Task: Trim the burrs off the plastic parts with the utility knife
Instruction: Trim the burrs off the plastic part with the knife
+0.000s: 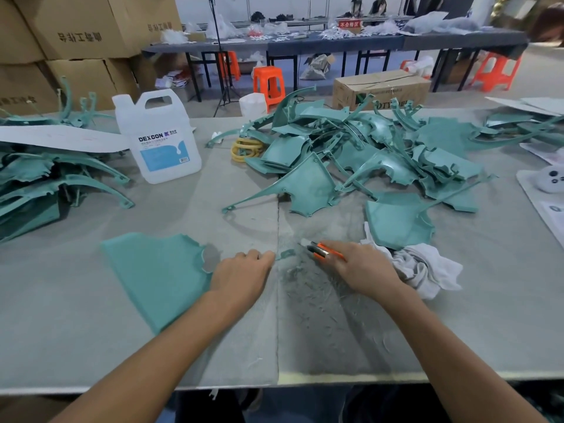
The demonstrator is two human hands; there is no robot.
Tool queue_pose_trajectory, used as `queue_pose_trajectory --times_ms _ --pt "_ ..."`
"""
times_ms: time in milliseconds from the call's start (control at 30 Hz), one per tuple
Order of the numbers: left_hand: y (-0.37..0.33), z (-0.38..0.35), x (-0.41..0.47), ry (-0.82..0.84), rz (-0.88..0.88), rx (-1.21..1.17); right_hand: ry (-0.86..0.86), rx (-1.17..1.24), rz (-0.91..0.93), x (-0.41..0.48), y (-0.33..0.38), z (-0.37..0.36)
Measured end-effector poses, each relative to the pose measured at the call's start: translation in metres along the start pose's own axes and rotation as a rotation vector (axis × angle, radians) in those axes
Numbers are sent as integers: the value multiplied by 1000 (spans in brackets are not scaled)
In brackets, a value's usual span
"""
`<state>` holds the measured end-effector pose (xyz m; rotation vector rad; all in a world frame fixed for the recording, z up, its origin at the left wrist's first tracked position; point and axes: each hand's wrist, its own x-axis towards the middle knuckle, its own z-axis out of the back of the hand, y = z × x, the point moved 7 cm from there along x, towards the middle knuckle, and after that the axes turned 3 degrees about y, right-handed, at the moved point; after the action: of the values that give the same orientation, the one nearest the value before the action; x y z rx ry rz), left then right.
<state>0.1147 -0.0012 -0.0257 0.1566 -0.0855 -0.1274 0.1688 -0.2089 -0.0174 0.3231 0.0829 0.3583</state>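
On the wide grey table (91,331), close to the near edge, lies a flat teal plastic part (158,276) with a jagged right side. The left hand (241,273) rests on that side. Its fingers curl down over the part's thin end, and a small teal bit pokes out past the fingertips. The right hand (363,270) grips an orange and black utility knife (323,250). The silver blade tip points up and left, near the small teal bit but not touching it. Thin pale shavings (308,288) lie on the table between the two arms. A crumpled white rag (427,267) sits just beside the right hand. Farther back, a big pile of teal plastic parts (351,154) spreads across the table, and a smaller heap of teal parts (45,178) sits on the left. Between them stands a white plastic jug with a blue label (158,138), and yellow rings (245,149) lie near the big pile.
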Motion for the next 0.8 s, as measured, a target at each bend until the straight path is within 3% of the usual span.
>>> queue_pose_trajectory --times_ms 200,367,500,800 --pt "-1 0 4 30 9 11 20 183 55 -16 10 -3" --pt "-3 2 3 29 -20 31 -17 -91 18 -13 13 8" --pt "-4 2 3 40 0 31 -114 -57 62 -22 28 20" --pt "-5 2 8 52 29 46 -59 -170 116 -24 53 -2"
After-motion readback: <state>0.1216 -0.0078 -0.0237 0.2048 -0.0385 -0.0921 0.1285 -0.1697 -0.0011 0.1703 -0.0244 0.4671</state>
